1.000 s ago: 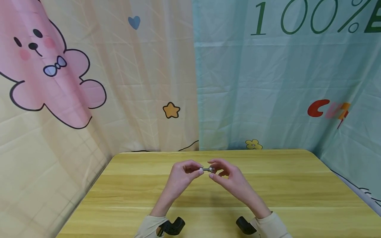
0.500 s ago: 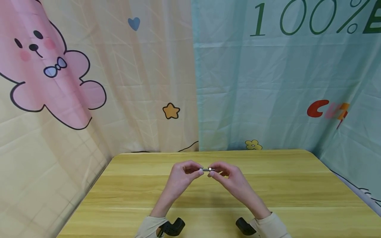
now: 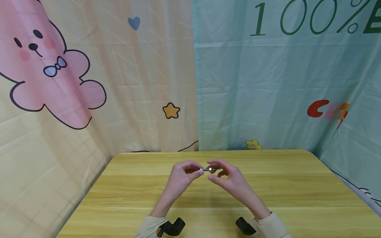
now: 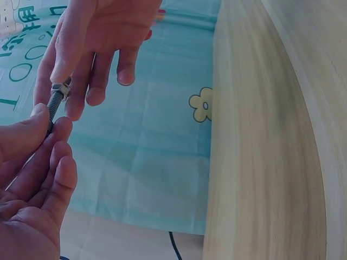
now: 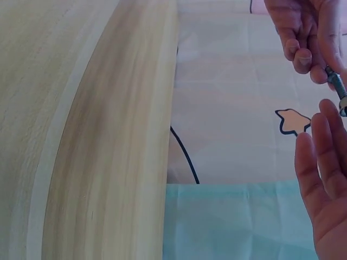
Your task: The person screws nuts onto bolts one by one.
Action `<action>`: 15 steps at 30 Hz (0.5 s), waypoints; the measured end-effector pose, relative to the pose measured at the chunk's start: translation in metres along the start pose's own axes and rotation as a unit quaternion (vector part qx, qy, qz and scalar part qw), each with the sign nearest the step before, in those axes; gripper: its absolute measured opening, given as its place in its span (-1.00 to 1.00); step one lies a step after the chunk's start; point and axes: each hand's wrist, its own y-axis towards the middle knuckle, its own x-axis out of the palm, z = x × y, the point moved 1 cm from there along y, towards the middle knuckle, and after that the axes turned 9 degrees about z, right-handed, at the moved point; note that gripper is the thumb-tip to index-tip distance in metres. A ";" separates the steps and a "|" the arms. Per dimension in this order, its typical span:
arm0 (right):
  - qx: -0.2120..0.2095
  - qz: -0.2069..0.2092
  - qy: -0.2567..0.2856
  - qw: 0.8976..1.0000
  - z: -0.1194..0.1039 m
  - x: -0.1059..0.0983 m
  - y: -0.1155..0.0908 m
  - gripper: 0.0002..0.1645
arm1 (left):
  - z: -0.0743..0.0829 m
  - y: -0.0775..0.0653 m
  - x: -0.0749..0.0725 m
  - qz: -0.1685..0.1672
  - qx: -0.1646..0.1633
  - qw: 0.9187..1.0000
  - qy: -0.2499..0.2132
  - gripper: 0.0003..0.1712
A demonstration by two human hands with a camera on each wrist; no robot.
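My left hand [image 3: 184, 174] pinches one end of a small metal bolt [image 3: 205, 169] between thumb and fingertips, holding it level above the table. Toward the bolt's other end sits a nut [image 4: 61, 88], with the threaded shank [image 4: 55, 103] showing between it and the left fingertips. The right hand [image 3: 228, 172] is around the nut end, its thumb below and its index finger above, with a gap between them. In the right wrist view its fingers [image 5: 326, 154] extend loosely beside the nut. Whether any right fingertip touches the metal, I cannot tell.
A light wooden table [image 3: 148, 195] lies under both hands. Behind it hangs a printed curtain [image 3: 256, 89], beige on the left and teal on the right. Black wrist devices [image 3: 174, 227] are worn near both cuffs.
The right thumb and index finger closed on the nut half a second ago and are now spread apart again. The left hand and the bolt have stayed in place.
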 end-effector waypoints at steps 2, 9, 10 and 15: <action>-0.014 0.001 0.008 1.000 0.000 0.000 0.000 -0.62 | -0.001 0.000 0.000 0.002 0.000 1.000 0.002 -0.94; -0.029 0.000 0.011 1.000 -0.003 -0.002 0.000 -0.81 | -0.001 0.000 0.001 0.000 -0.005 1.000 -0.008 -0.94; -0.026 -0.001 0.011 1.000 -0.003 -0.002 0.000 -0.82 | -0.001 0.000 0.001 -0.001 -0.005 1.000 -0.009 -0.93; -0.006 -0.005 0.013 1.000 -0.003 -0.003 -0.002 -0.81 | 0.000 0.000 0.001 -0.005 -0.001 1.000 -0.012 -0.93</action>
